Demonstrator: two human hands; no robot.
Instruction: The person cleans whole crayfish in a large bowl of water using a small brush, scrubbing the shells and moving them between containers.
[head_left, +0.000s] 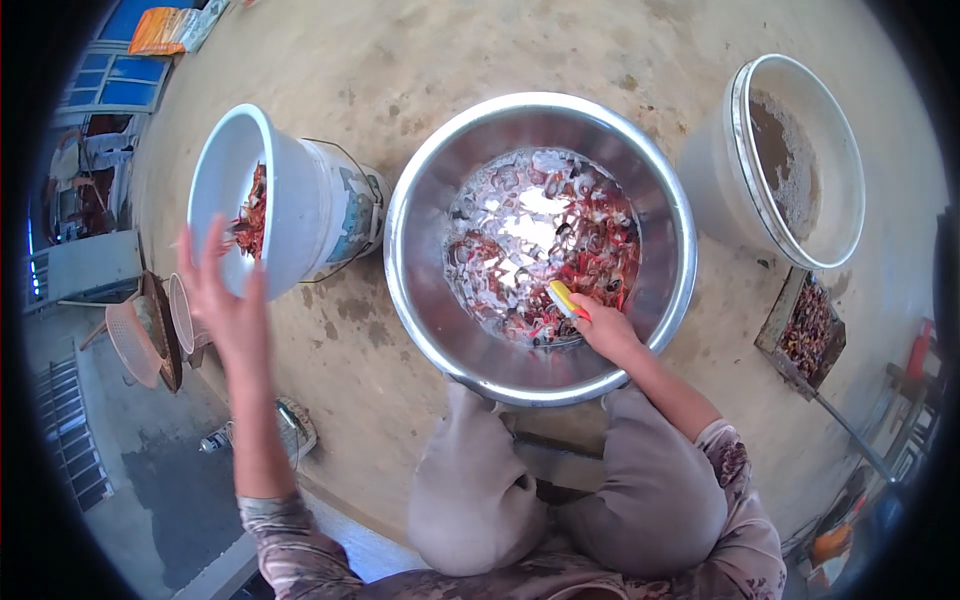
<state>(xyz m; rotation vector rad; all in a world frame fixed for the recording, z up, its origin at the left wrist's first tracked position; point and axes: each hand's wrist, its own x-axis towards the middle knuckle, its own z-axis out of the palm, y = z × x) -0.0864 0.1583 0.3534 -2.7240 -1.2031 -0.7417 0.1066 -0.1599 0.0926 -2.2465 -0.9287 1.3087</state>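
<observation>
A large metal basin stands before my knees, holding water and many reddish crustaceans, probably crayfish. My right hand grips a yellow and red scrub brush over the basin's near right part. To the left, my left hand is raised at the near rim of a pale plastic basin, blurred, with its fingers spread and nothing seen in it. That pale basin sits on a white bucket and has more of the reddish crustaceans inside.
A white bucket with murky brown water stands right of the metal basin. Nearer on that side lies a long-handled dustpan full of reddish scraps. Baskets stand at the left, and a small container sits on the floor nearer me.
</observation>
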